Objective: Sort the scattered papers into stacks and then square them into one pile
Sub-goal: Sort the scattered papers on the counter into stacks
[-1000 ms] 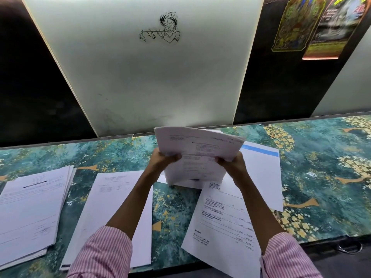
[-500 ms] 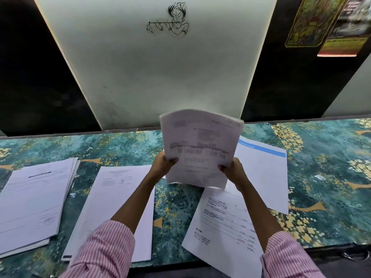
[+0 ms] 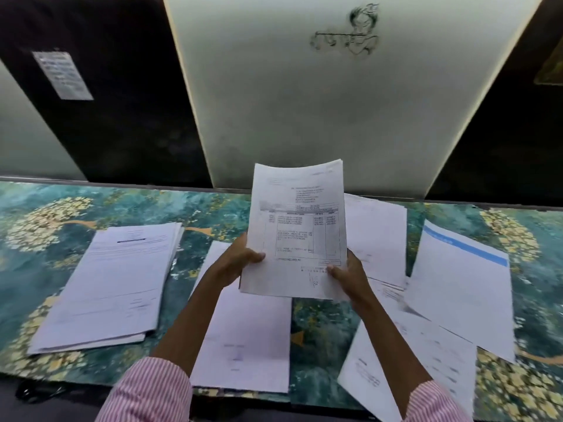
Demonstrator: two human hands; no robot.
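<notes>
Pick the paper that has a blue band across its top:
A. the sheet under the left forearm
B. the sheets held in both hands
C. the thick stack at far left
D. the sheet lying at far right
D: the far-right sheet lying on the table shows a blue band along its upper edge; the other papers show only dark print on white.

Both hands hold a sheaf of printed papers (image 3: 297,236) upright above the bench (image 3: 36,269), which is covered in a teal and gold pattern. The left hand (image 3: 236,260) grips the sheaf's lower left edge, the right hand (image 3: 350,277) its lower right corner, thumbs on the front page. On the bench to the left lies a stack of papers (image 3: 112,287); beside it, under the left forearm, a single sheet (image 3: 246,339). To the right, loose sheets overlap, among them one with a blue band (image 3: 463,287). Striped pink sleeves (image 3: 146,391) cover the forearms.
</notes>
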